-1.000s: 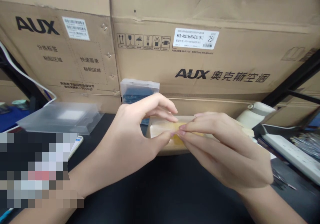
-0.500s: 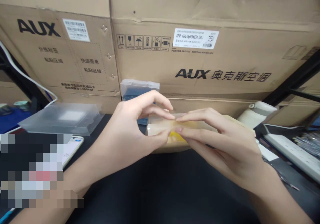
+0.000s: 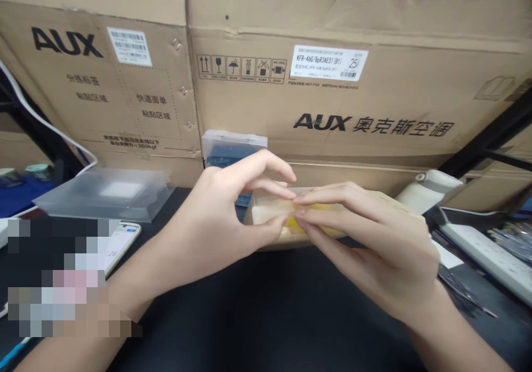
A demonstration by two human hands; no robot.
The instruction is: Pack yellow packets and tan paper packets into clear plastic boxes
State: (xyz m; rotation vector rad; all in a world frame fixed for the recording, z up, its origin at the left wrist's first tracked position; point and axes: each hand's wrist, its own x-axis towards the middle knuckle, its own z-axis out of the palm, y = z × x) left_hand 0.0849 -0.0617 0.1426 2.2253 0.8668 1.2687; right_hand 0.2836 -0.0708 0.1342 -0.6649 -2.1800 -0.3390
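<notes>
Fingertips of the right hand, bunched a second ago, now spread beside the left hand over the yellow piece at the box: delicate work, seemingly; whether either grips anything, I cannot tell.

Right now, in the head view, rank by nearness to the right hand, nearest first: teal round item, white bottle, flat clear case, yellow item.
1. Yellow item, at the right hand.
2. White bottle, right side.
3. Flat clear case, left side.
4. Teal round item, far left.
</notes>
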